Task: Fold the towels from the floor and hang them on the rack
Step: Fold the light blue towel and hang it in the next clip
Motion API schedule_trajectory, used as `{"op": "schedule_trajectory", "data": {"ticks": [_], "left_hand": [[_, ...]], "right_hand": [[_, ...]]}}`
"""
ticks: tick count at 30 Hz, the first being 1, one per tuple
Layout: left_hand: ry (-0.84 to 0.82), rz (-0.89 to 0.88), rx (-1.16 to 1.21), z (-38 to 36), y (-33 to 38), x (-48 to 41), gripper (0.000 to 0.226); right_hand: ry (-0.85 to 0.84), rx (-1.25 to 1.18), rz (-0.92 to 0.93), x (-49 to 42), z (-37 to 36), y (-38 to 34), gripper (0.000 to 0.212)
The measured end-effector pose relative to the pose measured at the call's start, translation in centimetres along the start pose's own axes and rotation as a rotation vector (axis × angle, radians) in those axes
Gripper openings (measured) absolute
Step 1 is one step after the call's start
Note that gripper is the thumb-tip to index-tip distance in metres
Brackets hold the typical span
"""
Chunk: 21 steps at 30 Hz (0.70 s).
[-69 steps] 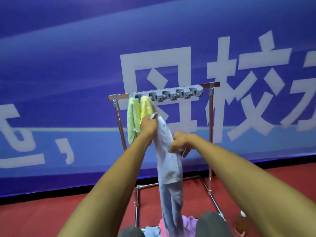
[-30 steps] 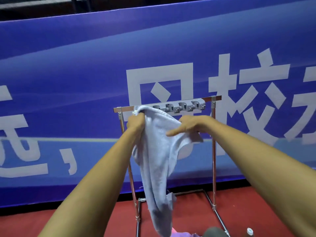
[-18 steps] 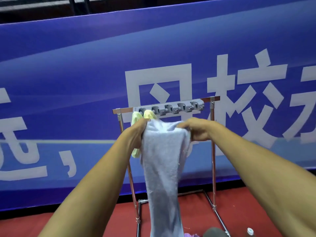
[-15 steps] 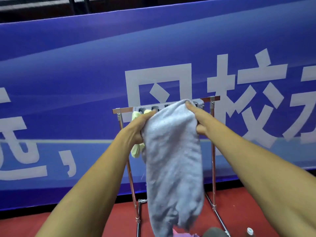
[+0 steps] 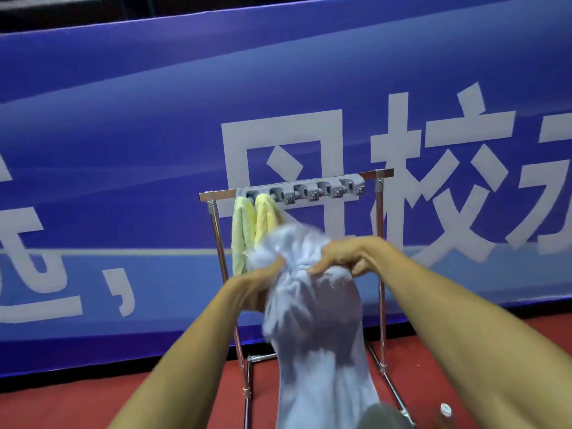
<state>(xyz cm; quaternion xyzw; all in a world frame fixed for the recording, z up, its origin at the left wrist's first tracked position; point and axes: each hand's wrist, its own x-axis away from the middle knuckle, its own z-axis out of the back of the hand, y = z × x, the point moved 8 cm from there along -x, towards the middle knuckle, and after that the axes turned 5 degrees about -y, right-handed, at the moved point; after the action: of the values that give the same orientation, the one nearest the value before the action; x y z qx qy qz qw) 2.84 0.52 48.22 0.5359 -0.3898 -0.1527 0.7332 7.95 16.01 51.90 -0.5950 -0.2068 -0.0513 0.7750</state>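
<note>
A pale blue-grey towel (image 5: 312, 329) hangs bunched in front of me, gripped near its top by both hands. My left hand (image 5: 252, 287) clutches its left side and my right hand (image 5: 346, 257) pinches the right side, a little higher. Behind stands the metal rack (image 5: 381, 274) with a grey strip of clips (image 5: 305, 191) on its top bar. A green towel (image 5: 240, 235) and a yellow towel (image 5: 265, 216) hang from the leftmost clips. The held towel sits below the bar and hides the rack's middle.
A tall blue banner with white characters (image 5: 123, 150) runs right behind the rack. The floor is red (image 5: 77, 404). A small white-capped bottle (image 5: 445, 408) stands at the lower right, and a grey rounded shape (image 5: 380, 416) shows at the bottom edge.
The towel was held spread up by the top bar half a second ago; now both hands have dropped lower and gathered it into a bunch, uncovering the green and yellow towels.
</note>
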Motion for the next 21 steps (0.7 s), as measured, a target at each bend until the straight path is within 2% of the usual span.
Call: {"op": "schedule_trajectory", "data": {"ticks": [1, 3, 4, 5, 7, 8, 9, 10, 12, 13, 14, 15, 16, 18, 19, 20, 21], "left_hand": [[-0.03, -0.021, 0.009, -0.5, -0.3, -0.1, 0.09], [-0.09, -0.199, 0.327, -0.1, 0.9, -0.1, 0.093], [-0.167, -0.263, 0.499, 0.1, 1.6, 0.2, 0.094], [-0.236, -0.282, 0.529, 0.3, 1.7, 0.4, 0.093], [-0.288, -0.188, 0.221, -0.3, 0.1, 0.4, 0.079], [-0.337, -0.161, 0.094, -1.2, -0.5, 0.8, 0.061], [-0.329, -0.19, 0.089, -1.2, -0.4, 0.6, 0.043], [-0.264, -0.272, 0.164, -0.7, 0.5, 0.7, 0.031], [-0.116, -0.454, 0.566, 1.0, 2.6, 0.7, 0.037], [-0.126, -0.493, 0.715, 1.4, 3.2, 0.9, 0.047], [-0.116, -0.466, 0.712, 1.5, 3.1, 0.8, 0.056], [-0.101, -0.376, 0.512, 1.2, 2.7, 0.7, 0.062], [-0.101, -0.276, 0.243, 0.6, 2.1, 0.7, 0.066], [-0.151, -0.167, -0.102, -0.1, 0.6, 0.5, 0.056], [-0.122, -0.216, -0.095, 0.3, 0.9, 0.4, 0.048], [-0.08, -0.302, 0.108, 1.0, 1.7, 0.6, 0.044], [-0.053, -0.371, 0.361, 1.8, 2.1, 0.8, 0.045]], "right_hand": [[0.033, -0.101, 0.089, -0.3, 0.5, -0.6, 0.033], [0.163, -0.514, 0.331, 0.0, 3.0, -2.3, 0.041], [0.222, -0.665, 0.402, 0.3, 3.9, -2.5, 0.044], [0.245, -0.7, 0.367, -0.1, 4.3, -1.8, 0.054], [0.165, -0.437, 0.11, -0.9, 2.5, 1.3, 0.08], [0.045, -0.265, -0.001, -1.1, 0.6, 3.1, 0.088], [-0.07, -0.194, -0.031, -1.4, -1.1, 4.3, 0.089], [-0.128, -0.222, 0.008, -1.4, -2.4, 4.5, 0.081], [-0.054, -0.583, 0.288, -1.2, -1.9, 2.3, 0.051], [0.007, -0.829, 0.435, -0.7, -1.0, 1.2, 0.039], [0.021, -0.986, 0.508, -0.6, -0.3, 0.4, 0.042], [-0.007, -0.991, 0.479, -0.6, -0.5, -0.2, 0.056], [-0.024, -0.844, 0.362, -1.3, -1.1, 0.1, 0.068], [-0.092, -0.469, 0.153, -1.5, -2.8, 1.0, 0.068], [-0.125, -0.387, 0.162, -1.1, -3.0, 0.6, 0.063], [-0.098, -0.436, 0.223, -0.7, -2.5, -0.4, 0.061], [0.009, -0.619, 0.318, -0.2, -1.1, -1.2, 0.058]]}}
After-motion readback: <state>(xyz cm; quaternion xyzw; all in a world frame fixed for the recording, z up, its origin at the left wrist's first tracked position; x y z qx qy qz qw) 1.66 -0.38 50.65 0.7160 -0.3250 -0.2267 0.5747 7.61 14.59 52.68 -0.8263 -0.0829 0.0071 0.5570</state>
